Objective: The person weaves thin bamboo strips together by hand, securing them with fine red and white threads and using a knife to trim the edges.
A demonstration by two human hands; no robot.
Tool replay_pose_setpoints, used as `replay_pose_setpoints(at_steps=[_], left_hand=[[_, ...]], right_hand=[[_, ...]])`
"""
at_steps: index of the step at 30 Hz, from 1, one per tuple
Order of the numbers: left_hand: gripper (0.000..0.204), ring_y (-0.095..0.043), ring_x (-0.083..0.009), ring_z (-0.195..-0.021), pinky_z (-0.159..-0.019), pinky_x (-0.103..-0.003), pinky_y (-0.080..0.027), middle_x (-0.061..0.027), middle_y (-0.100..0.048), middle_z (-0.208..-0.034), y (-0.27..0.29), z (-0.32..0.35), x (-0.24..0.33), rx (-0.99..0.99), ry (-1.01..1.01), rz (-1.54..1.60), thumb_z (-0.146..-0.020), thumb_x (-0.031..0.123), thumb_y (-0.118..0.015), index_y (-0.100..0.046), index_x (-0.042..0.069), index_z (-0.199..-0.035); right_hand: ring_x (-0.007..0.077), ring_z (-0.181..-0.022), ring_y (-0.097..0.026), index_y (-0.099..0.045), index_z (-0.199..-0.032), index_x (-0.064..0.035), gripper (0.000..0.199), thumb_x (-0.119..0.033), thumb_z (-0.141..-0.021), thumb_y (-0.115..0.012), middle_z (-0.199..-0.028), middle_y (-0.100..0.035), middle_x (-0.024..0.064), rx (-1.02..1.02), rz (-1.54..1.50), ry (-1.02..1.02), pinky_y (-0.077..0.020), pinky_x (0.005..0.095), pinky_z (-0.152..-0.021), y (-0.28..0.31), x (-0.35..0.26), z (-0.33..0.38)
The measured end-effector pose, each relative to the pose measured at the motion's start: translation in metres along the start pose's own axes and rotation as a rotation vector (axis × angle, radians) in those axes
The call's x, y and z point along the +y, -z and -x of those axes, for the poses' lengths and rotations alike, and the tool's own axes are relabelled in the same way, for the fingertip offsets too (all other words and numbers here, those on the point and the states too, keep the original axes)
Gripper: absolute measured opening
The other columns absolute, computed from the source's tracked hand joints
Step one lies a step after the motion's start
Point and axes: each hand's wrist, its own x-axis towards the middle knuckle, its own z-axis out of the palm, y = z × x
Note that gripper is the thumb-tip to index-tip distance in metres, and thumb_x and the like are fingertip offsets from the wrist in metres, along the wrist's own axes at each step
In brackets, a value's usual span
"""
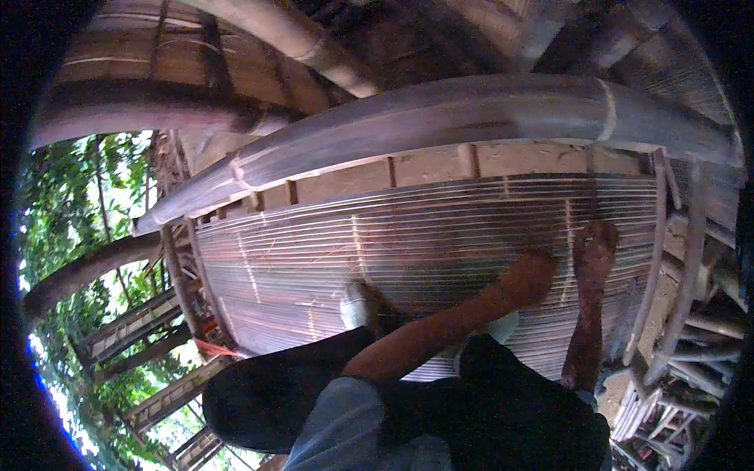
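A slatted bamboo platform [440, 228] with thin strips running left to right lies below me. My left hand [530, 279] is closed low over the slats, right of the middle; its fingers are dark and smeared. Just to its right, my right hand [597, 239] is closed like a fist close to the slats near the platform's right end. What either hand holds, if anything, is hidden. A pale cross binding [569, 247] runs across the strips between the two hands. A narrow dark streak extends from above the right hand toward the far edge; I cannot tell what it is.
A thick bamboo pole [408, 125] spans the platform's far side. A bare post [660, 259] borders its right end. My dark-trousered legs [290, 385] and a pale shoe [353, 306] are on the near side. Stacked poles [667, 416] lie at the lower right; green leaves [78, 196] show left.
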Motion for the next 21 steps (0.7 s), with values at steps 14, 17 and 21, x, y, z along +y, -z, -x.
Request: replay_pose_setpoints(at_steps=[14, 17, 21], left_hand=[[0.082, -0.059, -0.0336, -0.117, -0.099, -0.043, -0.047, -0.0195, -0.054, -0.134, 0.021, 0.007, 0.036, 0.132, -0.042, 0.537, -0.078, 0.031, -0.078, -0.036, 0.000, -0.142], [0.071, -0.060, -0.0292, -0.112, -0.096, -0.040, -0.049, -0.0168, -0.057, -0.128, 0.024, -0.004, 0.043, 0.125, -0.180, 0.878, -0.081, 0.028, -0.078, -0.044, -0.001, -0.136], [0.038, -0.064, -0.0198, -0.093, -0.085, -0.033, -0.055, -0.0098, -0.065, -0.109, 0.094, -0.005, 0.044, -0.297, 0.098, 1.358, -0.084, 0.023, -0.075, -0.063, 0.000, -0.112]], right_hand=[[0.0164, -0.079, -0.061, -0.063, -0.093, 0.0009, 0.018, -0.017, -0.094, -0.064, -0.099, -0.062, 0.0120, -0.182, -1.183, -0.154, -0.0550, 0.0319, -0.077, 0.053, 0.013, 0.036], [0.0291, -0.097, -0.062, -0.065, -0.100, -0.0110, 0.017, -0.012, -0.086, -0.073, -0.120, -0.059, 0.0155, 0.189, -1.026, 0.272, -0.0523, 0.0408, -0.089, 0.085, -0.016, 0.013], [0.0301, -0.103, -0.062, -0.067, -0.101, -0.0152, 0.022, -0.004, -0.083, -0.074, -0.130, -0.056, 0.0162, 0.221, -1.251, 0.467, -0.0538, 0.0408, -0.088, 0.128, -0.012, -0.017]])
